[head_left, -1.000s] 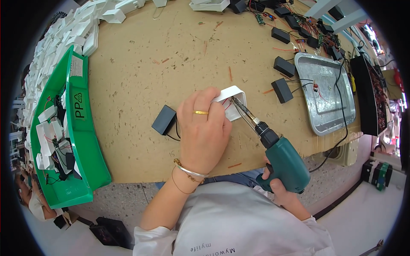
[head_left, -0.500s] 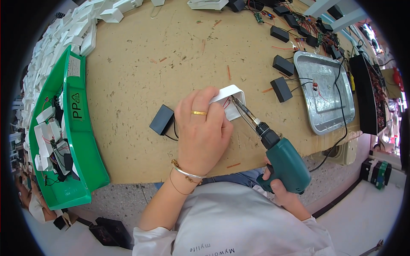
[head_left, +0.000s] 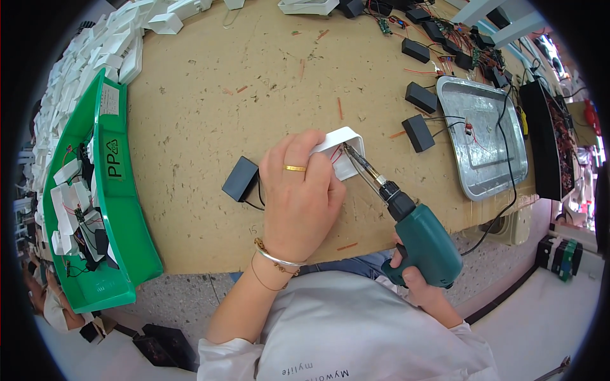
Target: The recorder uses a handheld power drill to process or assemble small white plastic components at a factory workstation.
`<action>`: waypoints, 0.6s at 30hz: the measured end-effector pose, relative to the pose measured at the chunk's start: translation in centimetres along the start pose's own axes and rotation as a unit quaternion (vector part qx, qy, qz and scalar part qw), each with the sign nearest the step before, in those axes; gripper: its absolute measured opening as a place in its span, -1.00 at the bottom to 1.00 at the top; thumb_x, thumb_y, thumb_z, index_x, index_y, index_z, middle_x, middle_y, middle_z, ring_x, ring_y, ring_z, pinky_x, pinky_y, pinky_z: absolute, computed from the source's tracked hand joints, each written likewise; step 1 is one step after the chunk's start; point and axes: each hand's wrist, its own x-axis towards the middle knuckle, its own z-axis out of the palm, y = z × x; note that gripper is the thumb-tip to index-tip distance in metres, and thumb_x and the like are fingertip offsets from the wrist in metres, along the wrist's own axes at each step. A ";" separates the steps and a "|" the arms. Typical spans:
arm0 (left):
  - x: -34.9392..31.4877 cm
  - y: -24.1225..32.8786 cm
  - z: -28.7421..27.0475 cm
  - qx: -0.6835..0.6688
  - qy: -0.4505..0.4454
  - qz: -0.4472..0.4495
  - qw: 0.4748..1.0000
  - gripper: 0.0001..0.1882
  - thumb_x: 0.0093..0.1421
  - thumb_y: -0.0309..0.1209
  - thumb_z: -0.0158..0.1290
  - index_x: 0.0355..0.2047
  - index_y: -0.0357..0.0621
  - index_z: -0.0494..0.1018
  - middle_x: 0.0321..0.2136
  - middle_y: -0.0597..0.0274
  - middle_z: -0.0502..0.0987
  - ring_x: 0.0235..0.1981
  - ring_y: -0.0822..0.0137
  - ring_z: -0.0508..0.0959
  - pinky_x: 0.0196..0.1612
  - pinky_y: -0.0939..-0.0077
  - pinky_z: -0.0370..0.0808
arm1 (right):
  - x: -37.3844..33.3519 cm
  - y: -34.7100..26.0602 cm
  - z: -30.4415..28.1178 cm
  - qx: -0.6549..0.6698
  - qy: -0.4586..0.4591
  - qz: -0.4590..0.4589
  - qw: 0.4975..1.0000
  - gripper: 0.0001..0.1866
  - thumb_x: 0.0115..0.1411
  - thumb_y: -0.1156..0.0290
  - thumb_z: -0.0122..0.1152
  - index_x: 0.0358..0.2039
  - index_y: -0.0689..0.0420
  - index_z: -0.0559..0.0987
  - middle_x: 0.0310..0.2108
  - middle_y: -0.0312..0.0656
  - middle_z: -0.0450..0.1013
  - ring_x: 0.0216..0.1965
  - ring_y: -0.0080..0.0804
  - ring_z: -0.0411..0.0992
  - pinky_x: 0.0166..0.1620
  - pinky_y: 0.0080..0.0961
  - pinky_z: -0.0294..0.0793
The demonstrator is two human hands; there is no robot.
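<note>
Left hand: the left hand (head_left: 298, 197), a gold ring on one finger and bracelets at the wrist, lies palm down with fingers curled over a small white plastic housing (head_left: 340, 149), pressing it to the bench.
Right hand: the right hand (head_left: 416, 279) is closed around the grip of a green electric screwdriver (head_left: 422, 241) at the near edge of the bench.
Tool: the screwdriver's long bit slants up and left, its tip inside the open white housing beside red wires.
Housing: it sits near the middle of the chipboard workbench (head_left: 210, 114), just right of the left hand's fingertips.
Nearby: a black box (head_left: 241, 179) with a thin black lead lies just left of the left hand.
Right side: a metal tray (head_left: 489, 184) sits to the right, with two more black boxes (head_left: 419, 114) at its left edge.
Left side: a green bin (head_left: 124, 209) holds white parts and wiring.
</note>
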 end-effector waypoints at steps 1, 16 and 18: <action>0.0 0.0 -0.1 0.000 0.000 0.000 1.000 -0.79 -0.15 -0.61 0.10 -0.46 -0.22 0.34 -0.10 0.10 0.41 -0.07 0.04 0.40 -0.03 0.16 0.32 | 0.0 0.0 0.0 0.000 0.000 0.000 1.000 -0.22 0.14 -0.18 0.15 0.09 0.28 0.37 -0.14 -0.20 0.38 -0.33 -0.53 0.36 -0.23 -0.51 0.34; 0.2 0.1 -0.2 0.007 -0.008 0.002 1.000 -0.80 -0.11 -0.66 0.10 -0.50 -0.19 0.32 -0.11 0.13 0.41 -0.12 0.06 0.40 -0.07 0.24 0.33 | 0.2 -0.1 -0.3 -0.026 -0.024 -0.005 0.999 -0.24 0.14 -0.14 0.17 0.09 0.31 0.37 -0.16 -0.19 0.40 -0.34 -0.52 0.36 -0.24 -0.51 0.34; 0.2 0.0 -0.1 0.006 -0.008 0.003 1.000 -0.80 -0.12 -0.65 0.11 -0.51 -0.19 0.32 -0.11 0.13 0.41 -0.12 0.06 0.40 -0.07 0.23 0.33 | 0.2 -0.4 0.0 -0.015 -0.005 0.002 1.000 -0.23 0.14 -0.15 0.17 0.09 0.30 0.37 -0.22 -0.21 0.40 -0.34 -0.52 0.35 -0.23 -0.52 0.32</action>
